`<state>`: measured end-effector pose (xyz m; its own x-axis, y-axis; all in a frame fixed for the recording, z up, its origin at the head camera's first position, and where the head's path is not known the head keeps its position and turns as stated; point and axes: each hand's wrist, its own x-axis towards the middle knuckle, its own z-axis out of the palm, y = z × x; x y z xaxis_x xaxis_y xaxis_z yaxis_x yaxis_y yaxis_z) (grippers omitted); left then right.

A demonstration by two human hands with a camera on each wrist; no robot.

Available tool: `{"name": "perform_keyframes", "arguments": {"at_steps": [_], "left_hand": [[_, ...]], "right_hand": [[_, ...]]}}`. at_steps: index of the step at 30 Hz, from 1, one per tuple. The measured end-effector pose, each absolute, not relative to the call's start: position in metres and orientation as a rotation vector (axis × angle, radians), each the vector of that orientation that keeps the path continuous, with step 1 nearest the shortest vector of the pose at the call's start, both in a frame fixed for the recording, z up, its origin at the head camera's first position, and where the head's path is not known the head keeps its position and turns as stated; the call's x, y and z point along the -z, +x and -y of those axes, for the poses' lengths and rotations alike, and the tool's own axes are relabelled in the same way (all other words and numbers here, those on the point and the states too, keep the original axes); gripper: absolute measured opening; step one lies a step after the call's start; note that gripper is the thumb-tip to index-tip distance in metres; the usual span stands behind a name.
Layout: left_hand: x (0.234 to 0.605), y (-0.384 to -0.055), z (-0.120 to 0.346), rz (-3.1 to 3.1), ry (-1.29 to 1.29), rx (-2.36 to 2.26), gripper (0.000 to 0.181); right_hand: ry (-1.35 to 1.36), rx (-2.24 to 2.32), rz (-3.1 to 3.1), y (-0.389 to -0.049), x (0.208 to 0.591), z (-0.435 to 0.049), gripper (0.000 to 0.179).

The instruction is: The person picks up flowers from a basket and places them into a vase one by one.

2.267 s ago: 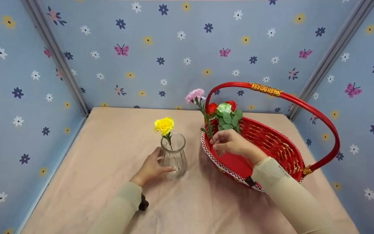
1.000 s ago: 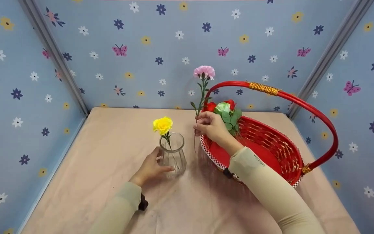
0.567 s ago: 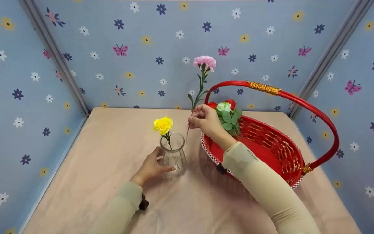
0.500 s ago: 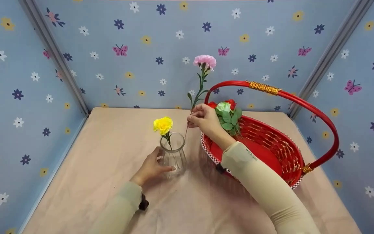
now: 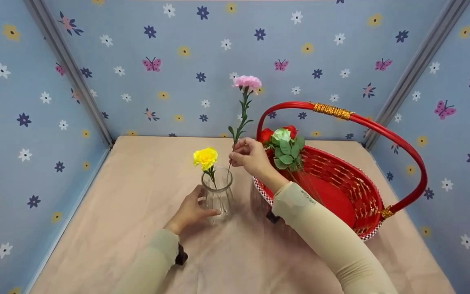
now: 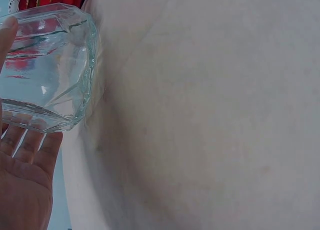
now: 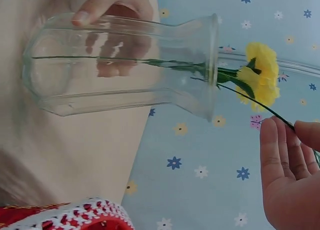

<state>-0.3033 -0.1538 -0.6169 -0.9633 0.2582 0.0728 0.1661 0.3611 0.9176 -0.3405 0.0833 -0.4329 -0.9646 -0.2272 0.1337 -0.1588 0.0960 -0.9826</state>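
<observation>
Left hand (image 5: 190, 210) is wrapped partway about the body of the glass vase (image 5: 223, 197), thumb on the near side and fingers on the far side; vase upright on the desk (image 5: 153, 175). Hold sits well below the rim, which presumably steadies the light-looking glass while leaving the mouth unobstructed. Right hand (image 5: 252, 157) has thumb and fingertips closed in a pinch on the pink flower (image 5: 247, 83), at the bare part of the stem beneath the leaves. Flower is held bloom up, over the vase; likely gripped there because the thin stem is easier to aim from near its lower end. In the right wrist view the stem tip appears to lie just inside the rim, beside the yellow flower (image 5: 205, 158), which stands in the vase and leans away from the right hand. Red basket (image 5: 341, 173) is just beyond the vase on the right-hand side, probably for short reach; a pale green rose (image 5: 281, 135) and red blooms (image 5: 265, 134) rest against its far end, heads at the edge, stems inside.
</observation>
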Motion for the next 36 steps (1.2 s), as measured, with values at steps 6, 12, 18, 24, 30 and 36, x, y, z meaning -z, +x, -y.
{"name": "perform_keyframes", "arguments": {"at_steps": [6,12,18,24,30,36], "left_hand": [[0.615,-0.303,0.154,-2.525,0.388,-1.677,0.086],[0.617,-0.304,0.155,-2.524,0.422,-1.684,0.090],[0.618,-0.304,0.155,-2.526,0.425,-1.686,0.092],[0.617,-0.303,0.155,-2.548,0.411,-1.665,0.082],[0.617,-0.302,0.154,-2.562,0.426,-1.655,0.078],[0.617,-0.302,0.154,-2.543,0.417,-1.669,0.082]], "right_hand": [[-0.438,1.948,-2.345,-0.338,0.446,-0.084,0.009],[-0.503,1.858,-2.403,-0.334,0.457,-0.083,0.004],[-0.627,1.719,-2.570,-0.332,0.468,-0.083,0.005],[-0.694,1.589,-2.661,-0.332,0.476,-0.082,0.006],[-0.740,1.439,-2.729,-0.328,0.483,-0.080,0.005],[-0.798,1.380,-2.759,-0.327,0.485,-0.077,0.005]]}}
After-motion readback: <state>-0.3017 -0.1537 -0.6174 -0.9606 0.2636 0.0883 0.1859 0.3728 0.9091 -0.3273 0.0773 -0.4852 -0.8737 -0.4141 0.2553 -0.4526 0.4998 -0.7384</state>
